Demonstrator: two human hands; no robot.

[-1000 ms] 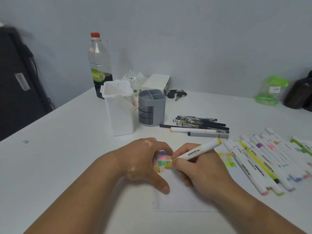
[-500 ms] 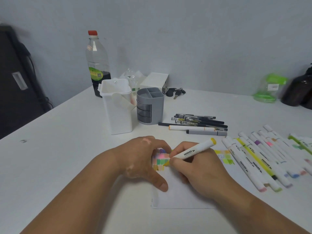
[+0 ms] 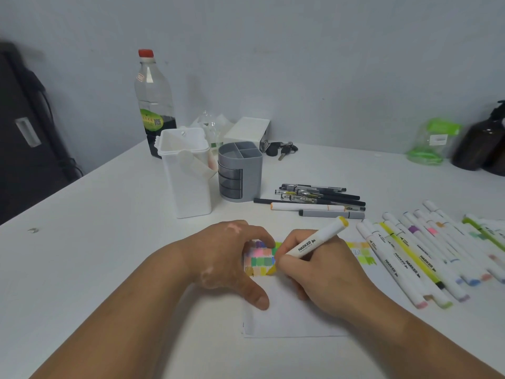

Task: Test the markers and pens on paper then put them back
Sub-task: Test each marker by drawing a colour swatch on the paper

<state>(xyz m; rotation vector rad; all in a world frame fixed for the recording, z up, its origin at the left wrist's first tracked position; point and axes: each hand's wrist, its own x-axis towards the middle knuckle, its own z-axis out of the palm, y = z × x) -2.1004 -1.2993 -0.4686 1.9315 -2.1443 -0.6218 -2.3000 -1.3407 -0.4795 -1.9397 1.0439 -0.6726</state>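
The right hand point(image 3: 322, 272) gripped the yellow marker point(image 3: 314, 243), its tip on the paper point(image 3: 287, 315). The left hand point(image 3: 232, 261) pressed the sheet, fingers spread, partly hiding the colour swatches point(image 3: 261, 259).

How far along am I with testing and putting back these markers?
Done: colour swatches cover the top of the white paper sheet. In hand: the right hand marks with a white yellow-capped marker; the left hand presses the sheet. Left: white markers and black pens lie loose on the table, grey pen holder empty.
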